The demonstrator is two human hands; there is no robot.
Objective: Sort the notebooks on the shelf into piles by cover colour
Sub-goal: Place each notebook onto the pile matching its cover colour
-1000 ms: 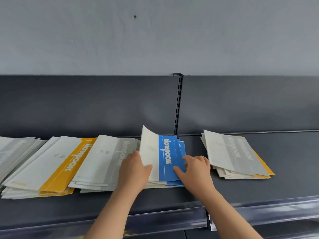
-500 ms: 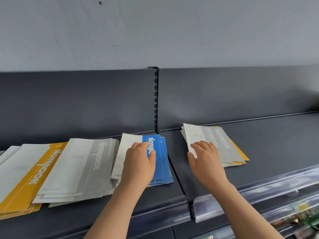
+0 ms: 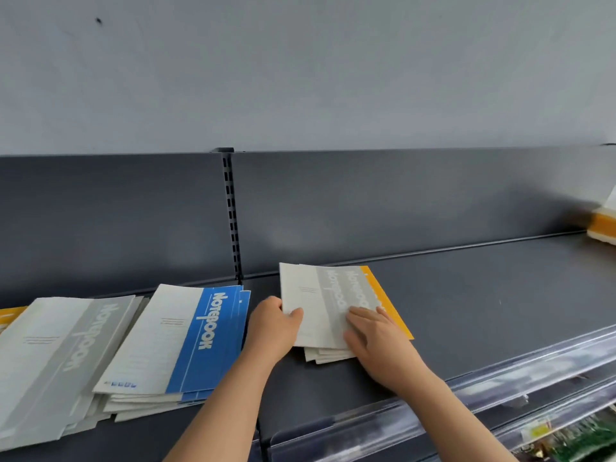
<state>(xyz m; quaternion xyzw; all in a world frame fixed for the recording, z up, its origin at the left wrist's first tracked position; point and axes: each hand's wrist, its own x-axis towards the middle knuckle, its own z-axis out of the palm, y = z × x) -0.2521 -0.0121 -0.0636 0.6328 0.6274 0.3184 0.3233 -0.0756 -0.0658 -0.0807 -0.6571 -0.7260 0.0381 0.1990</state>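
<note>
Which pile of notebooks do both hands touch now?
The mixed pile right of the shelf upright, grey cover on top with a yellow one beneath. The blue pile and grey pile lie untouched.

Bare dark shelf (image 3: 483,315) runs wide open to the right of the mixed grey-and-yellow pile (image 3: 328,308), clear up to a yellow stack (image 3: 604,225) at the far right edge. Leftward it's crowded: blue pile (image 3: 186,341) and grey pile (image 3: 56,361) overlap, with only a narrow strip between blue and mixed.
</note>
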